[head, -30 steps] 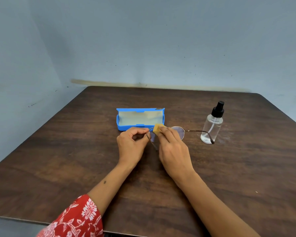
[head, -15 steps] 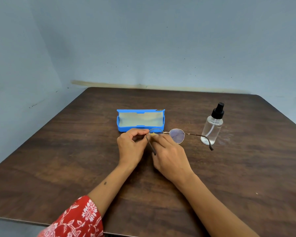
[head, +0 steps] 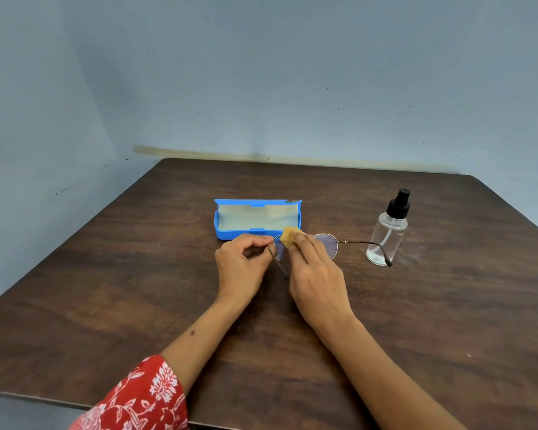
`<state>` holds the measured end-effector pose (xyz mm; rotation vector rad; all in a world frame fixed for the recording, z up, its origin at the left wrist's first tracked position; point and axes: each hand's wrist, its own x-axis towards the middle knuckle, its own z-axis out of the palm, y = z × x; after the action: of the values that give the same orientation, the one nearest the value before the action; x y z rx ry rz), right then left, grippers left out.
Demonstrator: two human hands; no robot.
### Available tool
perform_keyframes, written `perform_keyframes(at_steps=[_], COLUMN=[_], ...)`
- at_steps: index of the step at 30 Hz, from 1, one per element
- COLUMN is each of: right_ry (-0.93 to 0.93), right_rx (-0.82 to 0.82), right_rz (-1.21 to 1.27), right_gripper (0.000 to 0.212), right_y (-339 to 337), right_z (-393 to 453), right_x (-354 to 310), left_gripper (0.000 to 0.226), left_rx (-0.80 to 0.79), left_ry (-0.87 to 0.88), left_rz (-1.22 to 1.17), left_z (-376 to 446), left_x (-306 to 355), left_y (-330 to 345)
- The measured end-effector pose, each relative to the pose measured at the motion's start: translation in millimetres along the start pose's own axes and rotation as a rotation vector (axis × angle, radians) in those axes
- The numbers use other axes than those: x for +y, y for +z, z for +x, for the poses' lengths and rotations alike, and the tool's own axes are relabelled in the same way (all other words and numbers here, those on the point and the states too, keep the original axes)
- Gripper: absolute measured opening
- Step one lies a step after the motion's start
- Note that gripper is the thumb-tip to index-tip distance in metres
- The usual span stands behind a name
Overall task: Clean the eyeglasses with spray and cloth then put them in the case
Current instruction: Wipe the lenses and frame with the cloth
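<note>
Thin metal-framed eyeglasses (head: 329, 245) hover just above the dark wooden table (head: 137, 274), temples unfolded. My left hand (head: 243, 265) pinches the frame at its left hinge. My right hand (head: 316, 274) presses a small yellow cloth (head: 288, 236) against the left lens, which is mostly hidden behind it. The right lens and right temple stick out toward a clear spray bottle (head: 387, 234) with a black nozzle. An open blue case (head: 230, 234) with a pale lining lies just behind my hands.
Pale blue walls close off the table at the back and left. The table's front edge runs below my forearms. A red floral sleeve (head: 137, 398) covers my left upper arm.
The yellow cloth, hidden under my right fingers half a second ago, has moved back up over the left lens. The glasses have tilted slightly; my left hand has stayed in place.
</note>
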<state>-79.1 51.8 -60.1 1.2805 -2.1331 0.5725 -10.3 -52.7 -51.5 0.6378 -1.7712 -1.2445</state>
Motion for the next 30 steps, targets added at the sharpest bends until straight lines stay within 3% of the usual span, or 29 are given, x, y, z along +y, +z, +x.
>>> perform_keyframes(at_steps=[6,11,16,21,26,30], right_ry=[-0.111,0.012,-0.136,0.005,-0.115,-0.019], right_rx=[0.011,-0.017,-0.007,-0.005,0.005,-0.006], right_rz=[0.079,0.031,0.121,0.047,0.115,0.066], right_gripper=[0.035,0.041,0.034,0.042,0.038,0.04], right_y=[-10.1,-3.7,-11.0,-4.4,-6.4,-6.2], right_z=[-1.7,0.2,-1.8,0.0,-1.4,0.2], right_x=[-7.5,-1.7,-7.2,-1.2,-7.0,-3.1], left_gripper=[0.015,0.015,0.015,0.015,0.015,0.015], left_rx=[0.009,0.005,0.011,0.024,0.021,0.022], left_ry=[0.001,0.003,-0.015,-0.002,0.0,0.003], left_rz=[0.003,0.009,-0.007,0.006,-0.006,-0.001], left_z=[0.6,0.3,0.7,0.2,0.7,0.5], left_x=[-1.4,-0.3,-0.3,0.1,0.2,0.2], left_y=[-0.6,-0.5,-0.5,-0.5,-0.5,-0.7])
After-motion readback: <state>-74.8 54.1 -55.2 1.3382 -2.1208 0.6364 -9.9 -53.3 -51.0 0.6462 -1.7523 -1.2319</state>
